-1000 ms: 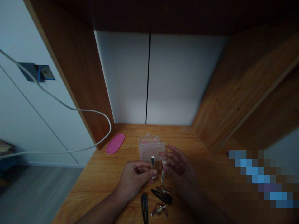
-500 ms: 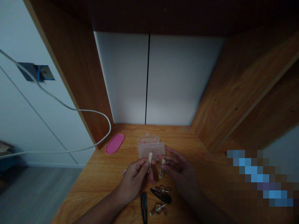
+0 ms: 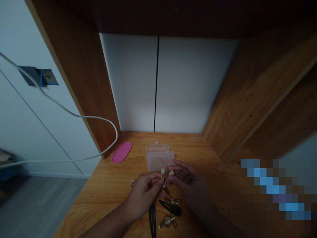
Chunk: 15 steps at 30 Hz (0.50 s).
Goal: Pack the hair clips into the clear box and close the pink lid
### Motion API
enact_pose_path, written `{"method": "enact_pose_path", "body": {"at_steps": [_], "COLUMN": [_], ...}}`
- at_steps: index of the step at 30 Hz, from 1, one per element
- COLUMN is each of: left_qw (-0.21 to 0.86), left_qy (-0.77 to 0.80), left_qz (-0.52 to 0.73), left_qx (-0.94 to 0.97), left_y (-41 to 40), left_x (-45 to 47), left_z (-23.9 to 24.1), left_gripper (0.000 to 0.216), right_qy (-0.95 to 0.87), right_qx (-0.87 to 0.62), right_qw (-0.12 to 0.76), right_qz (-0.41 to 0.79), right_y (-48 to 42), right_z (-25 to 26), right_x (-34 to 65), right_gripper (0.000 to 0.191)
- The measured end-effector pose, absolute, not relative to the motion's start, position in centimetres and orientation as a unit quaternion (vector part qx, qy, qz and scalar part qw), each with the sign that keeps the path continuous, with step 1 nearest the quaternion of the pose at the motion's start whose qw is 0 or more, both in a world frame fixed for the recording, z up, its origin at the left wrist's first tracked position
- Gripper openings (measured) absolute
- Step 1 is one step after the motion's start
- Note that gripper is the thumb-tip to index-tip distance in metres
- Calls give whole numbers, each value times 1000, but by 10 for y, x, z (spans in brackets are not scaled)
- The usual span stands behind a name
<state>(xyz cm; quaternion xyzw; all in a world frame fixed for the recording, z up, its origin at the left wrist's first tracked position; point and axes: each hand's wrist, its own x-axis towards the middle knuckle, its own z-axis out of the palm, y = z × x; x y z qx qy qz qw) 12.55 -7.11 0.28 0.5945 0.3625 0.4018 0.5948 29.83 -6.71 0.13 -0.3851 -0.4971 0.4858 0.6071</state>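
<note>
My left hand (image 3: 146,188) pinches a small light-coloured hair clip (image 3: 162,173) between thumb and fingers. A similar hair clip (image 3: 168,178) is pinched in my right hand (image 3: 189,185), close beside the first. Beneath the hands, two black snap hair clips (image 3: 152,219) (image 3: 170,207) lie on the wooden tabletop. Two bow-shaped hair clips (image 3: 173,200) (image 3: 168,221) rest near them. Just behind my fingers stands a translucent pinkish box (image 3: 159,161), its top uncovered, with pink bits visible inside. Part of a small hair accessory (image 3: 132,183) shows left of my left hand.
A pink oval lid (image 3: 122,152) lies at the tabletop's back left. A white cable (image 3: 109,122) loops in from the left wall, past a wall socket (image 3: 49,77). Wooden side panels (image 3: 81,82) and a white back panel (image 3: 183,86) enclose the tabletop.
The left hand's hair clip has been turned and moved slightly right, so both clips now sit closer together. The right hand's clip has tilted. The box and the lid stay in place.
</note>
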Motion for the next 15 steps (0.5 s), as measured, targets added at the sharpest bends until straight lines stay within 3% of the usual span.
{"method": "enact_pose_path", "body": {"at_steps": [6, 11, 15], "left_qw": [609, 539, 476], "left_qy": [359, 400, 419], "left_qz": [395, 428, 511], "left_qx": [586, 606, 580], "left_y": [-69, -69, -65], "left_x": [125, 122, 116], "left_z": [-2, -3, 1], "left_gripper": [31, 23, 23], "right_qy": [-539, -691, -723], "right_qx": [-398, -445, -497], "right_qw": [588, 517, 459], "right_qz": [453, 239, 139], "right_y": [-70, -66, -55], "right_z": [-7, -4, -4], "right_x": [302, 315, 321], "right_gripper": [38, 26, 50]}}
